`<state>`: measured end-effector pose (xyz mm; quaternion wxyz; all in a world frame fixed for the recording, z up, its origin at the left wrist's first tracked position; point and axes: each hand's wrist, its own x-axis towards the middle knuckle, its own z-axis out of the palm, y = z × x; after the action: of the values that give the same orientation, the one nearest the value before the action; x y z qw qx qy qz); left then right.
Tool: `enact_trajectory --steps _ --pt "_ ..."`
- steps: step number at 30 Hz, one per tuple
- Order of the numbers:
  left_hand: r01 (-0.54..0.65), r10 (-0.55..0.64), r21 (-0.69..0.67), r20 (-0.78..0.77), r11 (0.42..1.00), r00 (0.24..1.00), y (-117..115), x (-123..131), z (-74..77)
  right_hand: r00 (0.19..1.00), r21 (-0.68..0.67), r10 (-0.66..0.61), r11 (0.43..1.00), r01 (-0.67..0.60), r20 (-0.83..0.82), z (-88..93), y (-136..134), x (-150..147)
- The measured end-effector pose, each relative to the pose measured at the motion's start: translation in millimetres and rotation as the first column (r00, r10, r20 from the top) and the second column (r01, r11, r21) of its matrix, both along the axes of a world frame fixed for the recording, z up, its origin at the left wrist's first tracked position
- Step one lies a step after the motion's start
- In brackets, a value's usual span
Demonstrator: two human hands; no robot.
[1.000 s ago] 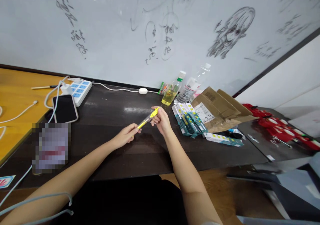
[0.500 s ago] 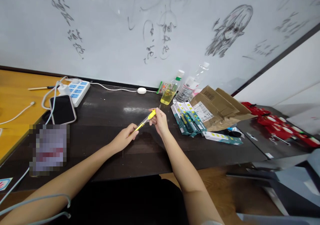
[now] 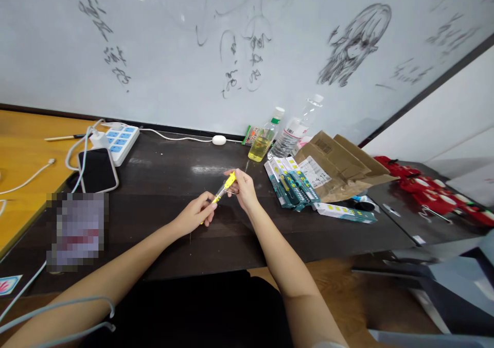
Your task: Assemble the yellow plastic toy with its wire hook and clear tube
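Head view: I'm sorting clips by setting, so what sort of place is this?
Probably an office or classroom workbench: a scribbled whiteboard behind a dark desk, a power strip with a charging phone, and packaged tools beside a cardboard box.

— Left hand [image 3: 195, 214]?
— Forearm bare, reaching forward; fingers curled, tips pinched together.
— Right hand [image 3: 242, 188]?
— Forearm bare, angled inward; fingers bent, pinched, just beside the left.
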<state>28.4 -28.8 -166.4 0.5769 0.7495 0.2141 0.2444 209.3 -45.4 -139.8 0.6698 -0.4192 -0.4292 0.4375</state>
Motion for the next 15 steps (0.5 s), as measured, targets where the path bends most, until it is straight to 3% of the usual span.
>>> enact_trajectory --steps 5,9,15 --pt "-0.066 0.080 -0.113 0.123 0.991 0.989 -1.4 4.1 0.5 0.988 -0.063 0.103 0.993 -0.096 0.118 -10.0 -2.5 -19.4" --pt "-0.114 0.127 -0.099 0.132 0.989 0.983 -2.3 1.2 5.1 0.969 -0.093 0.162 0.985 -0.147 0.185 -14.9 -3.7 -28.5" --pt "-0.182 0.200 -0.162 0.101 0.970 0.975 4.9 -2.5 3.5 0.983 -0.015 0.064 0.998 -0.063 0.172 -9.8 -2.7 -17.2"
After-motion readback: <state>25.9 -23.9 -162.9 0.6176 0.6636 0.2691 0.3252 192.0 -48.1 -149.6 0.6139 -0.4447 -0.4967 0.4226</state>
